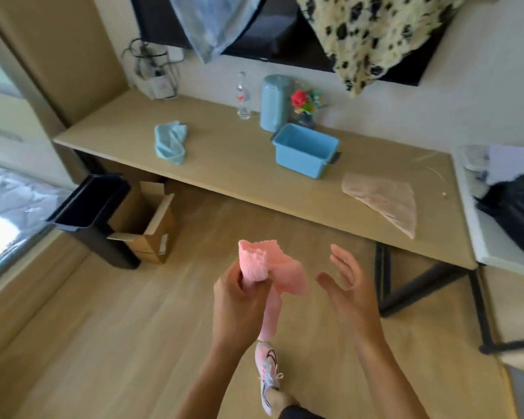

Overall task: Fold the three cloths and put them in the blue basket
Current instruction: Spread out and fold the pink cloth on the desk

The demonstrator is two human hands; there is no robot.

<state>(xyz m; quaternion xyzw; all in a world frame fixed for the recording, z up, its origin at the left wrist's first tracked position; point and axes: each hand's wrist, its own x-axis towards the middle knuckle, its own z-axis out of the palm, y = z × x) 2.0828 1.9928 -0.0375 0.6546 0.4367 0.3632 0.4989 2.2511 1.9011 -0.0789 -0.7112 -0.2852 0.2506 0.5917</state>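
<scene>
My left hand (239,300) grips a pink cloth (263,264), which hangs crumpled above the floor in front of the table. My right hand (345,285) hovers just to the right of it with fingers straight, apart from the cloth. A light blue cloth (170,142) lies bunched on the left part of the wooden table (224,164). A beige cloth (384,198) lies flat near the table's right front edge. The blue basket (304,149) stands on the table between them, with nothing visible inside.
Behind the basket stand a clear bottle (243,96), a teal canister (274,102) and a vase of flowers (304,107). A black bin (94,213) and a cardboard box (152,225) sit on the floor at the left. A black bag (518,207) lies at the right.
</scene>
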